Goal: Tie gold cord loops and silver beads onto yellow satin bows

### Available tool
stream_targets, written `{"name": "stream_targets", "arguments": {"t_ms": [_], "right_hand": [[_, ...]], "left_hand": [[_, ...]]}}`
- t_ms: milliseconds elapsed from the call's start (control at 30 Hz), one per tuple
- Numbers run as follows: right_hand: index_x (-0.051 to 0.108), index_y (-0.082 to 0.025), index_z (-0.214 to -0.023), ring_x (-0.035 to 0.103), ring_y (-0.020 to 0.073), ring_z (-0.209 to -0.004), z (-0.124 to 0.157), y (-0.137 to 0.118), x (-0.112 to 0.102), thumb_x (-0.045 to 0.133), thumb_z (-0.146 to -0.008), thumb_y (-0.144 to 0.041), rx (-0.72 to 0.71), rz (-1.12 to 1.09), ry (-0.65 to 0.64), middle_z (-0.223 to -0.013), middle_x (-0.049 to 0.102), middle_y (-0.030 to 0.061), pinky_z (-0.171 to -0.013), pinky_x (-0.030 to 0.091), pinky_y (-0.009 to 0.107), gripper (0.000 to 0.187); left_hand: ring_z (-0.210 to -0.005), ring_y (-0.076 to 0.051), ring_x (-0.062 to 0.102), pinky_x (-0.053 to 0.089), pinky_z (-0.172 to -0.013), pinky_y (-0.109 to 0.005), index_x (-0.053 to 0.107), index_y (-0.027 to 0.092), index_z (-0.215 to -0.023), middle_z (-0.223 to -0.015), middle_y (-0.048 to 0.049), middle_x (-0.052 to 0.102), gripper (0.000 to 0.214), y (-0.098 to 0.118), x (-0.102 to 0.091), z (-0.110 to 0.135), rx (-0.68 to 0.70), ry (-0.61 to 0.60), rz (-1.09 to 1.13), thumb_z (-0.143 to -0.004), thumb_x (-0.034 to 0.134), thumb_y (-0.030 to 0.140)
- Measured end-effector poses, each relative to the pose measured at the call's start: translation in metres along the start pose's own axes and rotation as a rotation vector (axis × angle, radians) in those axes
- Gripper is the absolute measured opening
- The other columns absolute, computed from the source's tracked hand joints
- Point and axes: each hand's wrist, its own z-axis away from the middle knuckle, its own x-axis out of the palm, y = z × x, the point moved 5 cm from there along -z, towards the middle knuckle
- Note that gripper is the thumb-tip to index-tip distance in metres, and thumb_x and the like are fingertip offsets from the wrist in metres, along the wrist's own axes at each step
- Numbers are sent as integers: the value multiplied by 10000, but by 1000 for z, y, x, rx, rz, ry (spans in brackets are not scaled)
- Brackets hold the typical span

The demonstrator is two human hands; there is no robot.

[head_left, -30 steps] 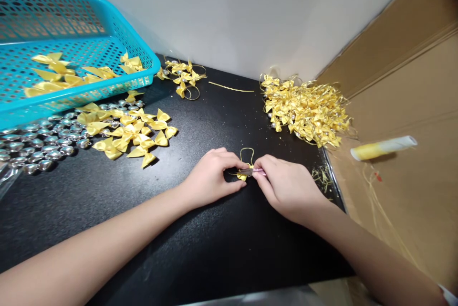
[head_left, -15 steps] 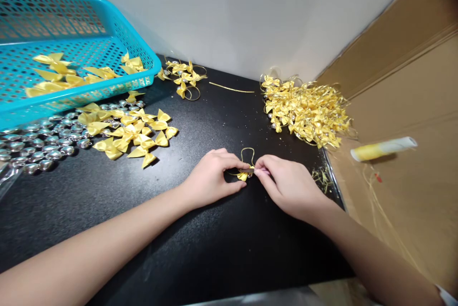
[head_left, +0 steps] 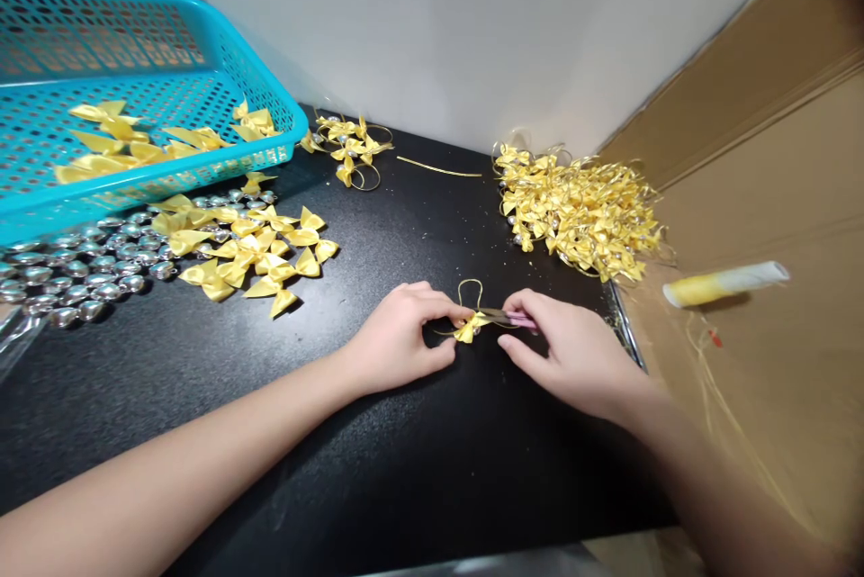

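In the head view, my left hand (head_left: pixel 405 334) rests on the black tabletop with its index finger on a small yellow ribbon bow (head_left: pixel 465 333). A thin gold cord loop (head_left: pixel 471 291) stands out from the far side of the bow, and loose cord ends show at its sides. My right hand (head_left: pixel 563 347) holds small scissors (head_left: pixel 521 320) with pink handles. Their metal blades point left and reach the bow's right side. My right thumb is apart from the handles.
At left stands a blue basket (head_left: pixel 297 131) with yellow bows. Before it lie loose bows (head_left: pixel 260 246) and silver beads (head_left: pixel 101 275). Finished-looking looped bows lie in a small cluster (head_left: pixel 355 145) and a large pile (head_left: pixel 580 208). A cord piece (head_left: pixel 438 167) and a yellow-white tube (head_left: pixel 725 283) lie farther off.
My right hand has shifted slightly right and its thumb has come away from the fingers. More of the scissors now shows. My left hand stays at the bow.
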Motion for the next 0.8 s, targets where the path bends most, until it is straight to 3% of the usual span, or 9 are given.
{"name": "stream_targets", "arguments": {"t_ms": [100, 200, 300, 467, 800], "right_hand": [[625, -205, -798, 493, 109, -486, 1, 13, 1, 641, -809, -333, 42, -157, 150, -561, 564, -52, -514, 328, 227, 130], [669, -195, -711, 390, 83, -406, -2, 13, 15, 640, -805, -302, -4, -340, 306, -435, 439, -77, -469, 307, 219, 145], [702, -193, -719, 454, 84, -418, -8, 4, 34, 679, -765, -268, -50, -419, 399, -465, 539, -58, -479, 343, 213, 91], [711, -203, -767, 604, 116, -511, -12, -8, 51, 658, -747, -227, -98, -377, 424, -643, 713, -4, -538, 433, 213, 61], [707, -213, -774, 607, 121, -526, -13, -9, 55, 594, -798, -237, -117, -259, 396, -645, 720, -8, -587, 448, 223, 118]], "left_hand": [[-760, -173, 644, 488, -738, -319, 745, 192, -1000, -861, -14, 779, 360, -1, -1, 0, -15, 8, 1, -752, 533, 40], [-753, -169, 643, 486, -732, -314, 752, 196, -988, -841, -25, 777, 281, -3, 0, 1, -38, 9, -3, -844, 534, 91], [-735, -168, 637, 482, -719, -313, 747, 189, -1010, -841, -40, 775, 220, -3, 1, 2, -20, 6, -30, -890, 566, 158], [-695, -163, 627, 479, -696, -303, 739, 176, -1020, -801, -44, 762, 201, -4, 0, 5, 0, 22, -78, -891, 586, 159], [-729, -169, 628, 459, -697, -312, 709, 188, -991, -842, -36, 771, 170, -2, -3, 7, 67, 39, -124, -900, 567, 168]]}}
